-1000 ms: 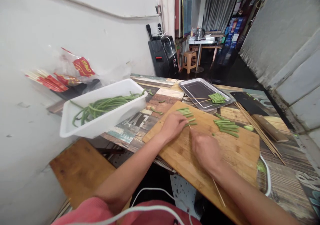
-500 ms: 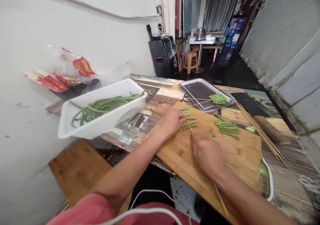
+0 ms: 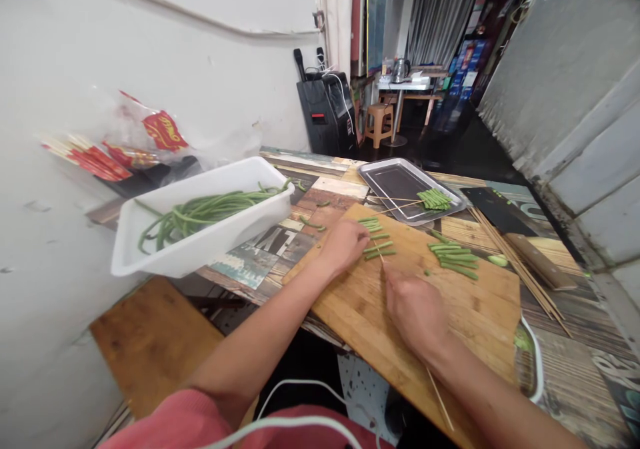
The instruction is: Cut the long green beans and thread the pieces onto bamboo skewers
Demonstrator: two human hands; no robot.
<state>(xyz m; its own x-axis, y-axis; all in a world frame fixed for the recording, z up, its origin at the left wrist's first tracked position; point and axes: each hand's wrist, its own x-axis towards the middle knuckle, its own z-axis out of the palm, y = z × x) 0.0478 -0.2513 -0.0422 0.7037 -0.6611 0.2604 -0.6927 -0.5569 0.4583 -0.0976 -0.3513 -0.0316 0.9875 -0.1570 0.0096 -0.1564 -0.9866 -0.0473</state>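
Note:
My right hand is closed round a thin bamboo skewer over the wooden cutting board. The skewer's tip pokes through two short green bean pieces. My left hand rests on the board's left edge, its fingers pinching those pieces. A few more cut pieces lie just beyond my left hand. A larger pile of cut bean pieces lies on the right of the board.
A white tub of long green beans stands to the left. A metal tray holds a finished bean skewer. Loose bamboo skewers and a cleaver lie to the right. A bowl rim shows at the board's right corner.
My left hand slid slightly away from me along the board's edge, and two bean pieces now show on the skewer tip. My right hand has stayed where it was.

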